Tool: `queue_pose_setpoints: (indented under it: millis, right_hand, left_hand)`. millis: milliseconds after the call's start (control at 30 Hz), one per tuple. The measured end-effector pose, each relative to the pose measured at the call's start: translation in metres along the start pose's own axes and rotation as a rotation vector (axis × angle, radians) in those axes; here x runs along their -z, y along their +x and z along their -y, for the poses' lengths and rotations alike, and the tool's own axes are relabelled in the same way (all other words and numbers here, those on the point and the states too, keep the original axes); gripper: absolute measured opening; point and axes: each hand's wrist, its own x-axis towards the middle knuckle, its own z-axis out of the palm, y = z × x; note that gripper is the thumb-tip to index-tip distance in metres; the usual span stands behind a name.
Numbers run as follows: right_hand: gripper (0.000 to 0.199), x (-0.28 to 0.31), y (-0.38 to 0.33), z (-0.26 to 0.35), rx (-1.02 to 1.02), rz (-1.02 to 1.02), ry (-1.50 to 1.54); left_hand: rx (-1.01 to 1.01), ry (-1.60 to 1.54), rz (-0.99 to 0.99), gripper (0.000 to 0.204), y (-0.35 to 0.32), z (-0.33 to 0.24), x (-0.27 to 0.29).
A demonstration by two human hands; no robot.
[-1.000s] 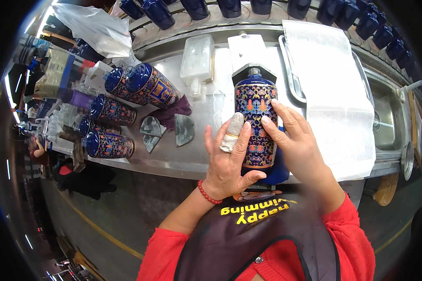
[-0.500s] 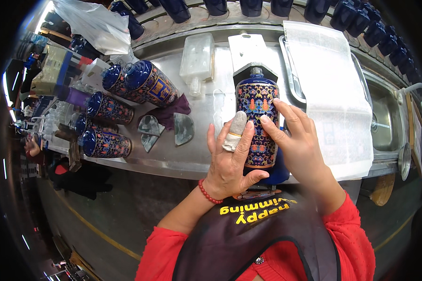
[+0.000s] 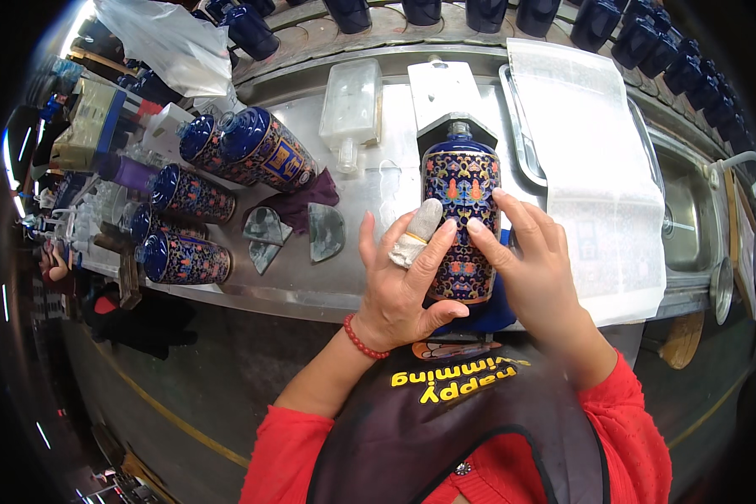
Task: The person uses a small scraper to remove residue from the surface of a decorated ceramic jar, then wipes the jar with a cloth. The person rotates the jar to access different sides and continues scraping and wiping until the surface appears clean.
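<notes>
A dark blue bottle (image 3: 464, 181) with a multicoloured floral pattern lies before me, its neck pointing away. It rests against a dark angular holder (image 3: 481, 128). My left hand (image 3: 406, 286) has its fingers spread, one fingertip on the bottle's lower left face. A grey-white cloth cover (image 3: 422, 228) wraps one of its fingers. From the other side, my right hand (image 3: 536, 260) lays its thumb on the pattern and its index fingertip at the right edge, fingers apart. Part of the bottle's lower right side is hidden by this hand. Below it is a blue cloth (image 3: 500, 315).
Several patterned bottles (image 3: 279, 155) stand at the left, near dark translucent scraper pieces (image 3: 326, 231) and a purple cloth (image 3: 315, 202). A clear flask (image 3: 351, 105) lies behind. White sheets (image 3: 601, 210) cover a tray at right, beside a sink (image 3: 680, 202). Plain blue bottles (image 3: 592, 25) line the conveyor.
The plain blue bottles on the conveyor have shifted right. My left hand has moved slightly left and down, and my right fingertips a little lower. The patterned bottle stays in place.
</notes>
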Motion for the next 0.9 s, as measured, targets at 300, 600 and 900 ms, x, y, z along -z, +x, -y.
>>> queue_pose_setpoints:
  millis: [300,600,900]
  right_hand:
    - [0.051,-0.003,-0.002,0.003,-0.029,0.0,-0.006]
    - [0.054,-0.005,0.0,-0.003,-0.045,-0.012,-0.012]
    - [0.052,-0.002,0.006,0.0,-0.055,0.014,-0.025]
  left_hand:
    - [-0.028,0.045,-0.016,0.077,0.008,0.008,-0.001]
    - [0.004,-0.049,-0.015,0.08,0.01,0.013,0.001]
    - [-0.027,-0.041,-0.017,0.073,0.01,0.017,-0.001]
